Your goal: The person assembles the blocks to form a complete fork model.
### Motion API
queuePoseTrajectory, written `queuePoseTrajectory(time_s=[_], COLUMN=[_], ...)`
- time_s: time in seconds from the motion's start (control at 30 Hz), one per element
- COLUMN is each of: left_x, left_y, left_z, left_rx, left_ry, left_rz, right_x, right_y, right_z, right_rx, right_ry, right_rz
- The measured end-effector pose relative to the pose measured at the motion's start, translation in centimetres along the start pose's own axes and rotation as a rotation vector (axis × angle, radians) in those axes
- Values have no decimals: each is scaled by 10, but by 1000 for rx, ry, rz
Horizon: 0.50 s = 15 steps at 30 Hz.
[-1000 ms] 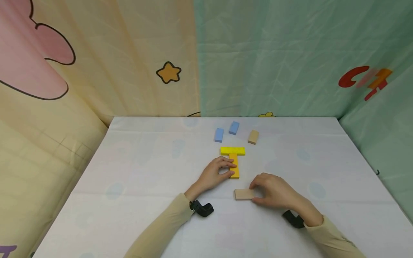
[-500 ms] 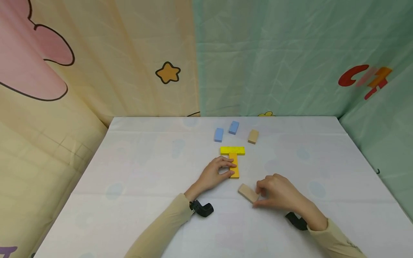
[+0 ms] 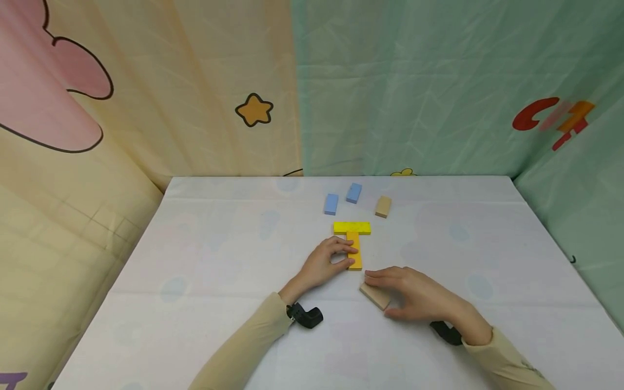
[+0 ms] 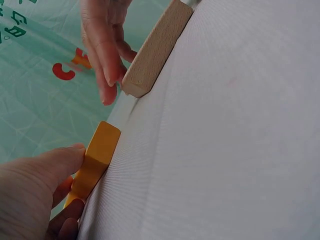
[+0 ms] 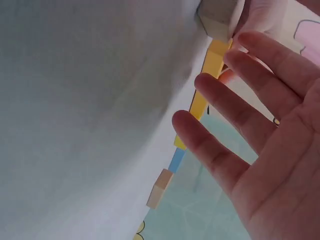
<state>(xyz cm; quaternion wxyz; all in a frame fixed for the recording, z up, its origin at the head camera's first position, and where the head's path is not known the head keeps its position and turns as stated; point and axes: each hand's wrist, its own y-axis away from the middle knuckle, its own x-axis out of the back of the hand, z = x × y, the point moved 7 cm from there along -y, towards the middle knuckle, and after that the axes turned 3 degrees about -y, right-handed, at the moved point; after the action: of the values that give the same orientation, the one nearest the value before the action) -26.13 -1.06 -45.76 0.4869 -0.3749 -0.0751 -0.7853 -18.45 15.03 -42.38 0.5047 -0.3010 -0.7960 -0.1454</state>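
My left hand holds the upright orange bar of a T shape, an orange block, with thumb and fingertips on it. A yellow block lies crosswise at its far end. Nearer me, a plain wooden block lies flat and slanted on the table. Over it reaches my right hand, fingers stretched out across its far side, thumb close to its near corner. In the right wrist view the fingers look straight and spread. The left wrist view shows the plain block beyond the orange one.
Two blue blocks, one on the left and one farther back, lie beyond the T, with a tan block to their right. A white cloth covers the table. Printed curtains hang behind and at the sides.
The plain wooden block has turned from lying straight across to slanted, shifting slightly right. My right hand has loosened and its fingers have straightened over it. The left hand stays on the orange block.
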Motion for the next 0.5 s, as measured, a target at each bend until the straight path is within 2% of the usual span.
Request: queuePoseTrajectory(time_s=[0.07, 0.2, 0.5], left_x=[0, 0, 1], left_y=[0, 1, 0], left_z=[0, 0, 1], left_rx=[0, -5, -10], left_ry=[2, 0, 10], left_rz=[-2, -2, 5], right_x=[-3, -4, -2], right_y=[0, 0, 0], right_z=[0, -2, -9], right_rx=[-6, -5, 69], right_ry=[-8, -1, 32], right_rz=[-27, -25, -3])
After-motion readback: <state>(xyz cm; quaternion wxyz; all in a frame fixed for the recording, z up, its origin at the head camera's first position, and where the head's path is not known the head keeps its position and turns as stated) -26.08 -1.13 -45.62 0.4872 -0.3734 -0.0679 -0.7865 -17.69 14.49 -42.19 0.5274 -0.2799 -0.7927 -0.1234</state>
